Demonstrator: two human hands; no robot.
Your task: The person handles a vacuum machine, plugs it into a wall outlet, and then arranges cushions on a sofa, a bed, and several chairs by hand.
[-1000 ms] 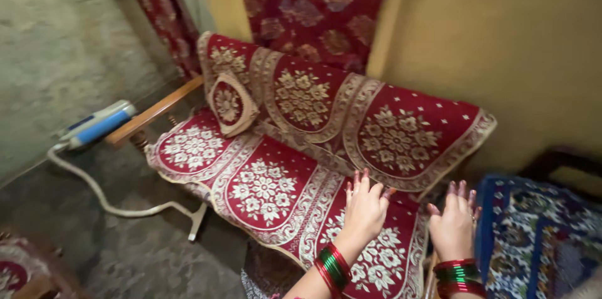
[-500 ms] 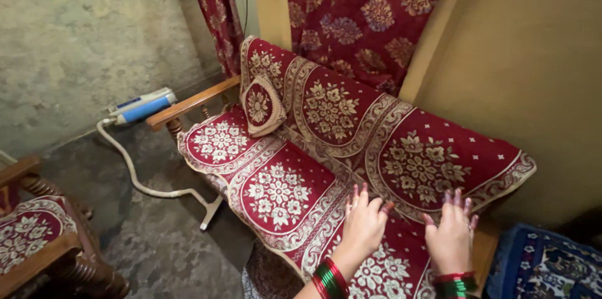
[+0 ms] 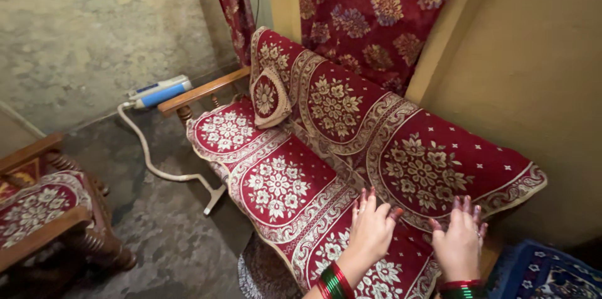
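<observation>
A wooden sofa carries a red cover [image 3: 276, 180] with cream flower patterns over its seat and back. My left hand [image 3: 371, 230] lies flat on the near end of the seat cover, fingers spread. My right hand [image 3: 459, 239] rests beside it near the seat's right edge, fingers also spread. Both wrists wear red and green bangles. Neither hand holds anything. A small matching cushion [image 3: 269, 98] leans against the far armrest corner.
A wooden armrest [image 3: 200, 90] ends the sofa at the far side. A white and blue device [image 3: 160, 90] with a white hose [image 3: 150, 161] stands by the wall. A wooden chair [image 3: 44, 211] is at left, a blue patterned cloth [image 3: 545, 274] at right, red curtains [image 3: 376, 16] behind.
The view has swung right and down a little, so the sofa sits more central. Both hands stay flat on the seat cover and have slid slightly toward the near right end.
</observation>
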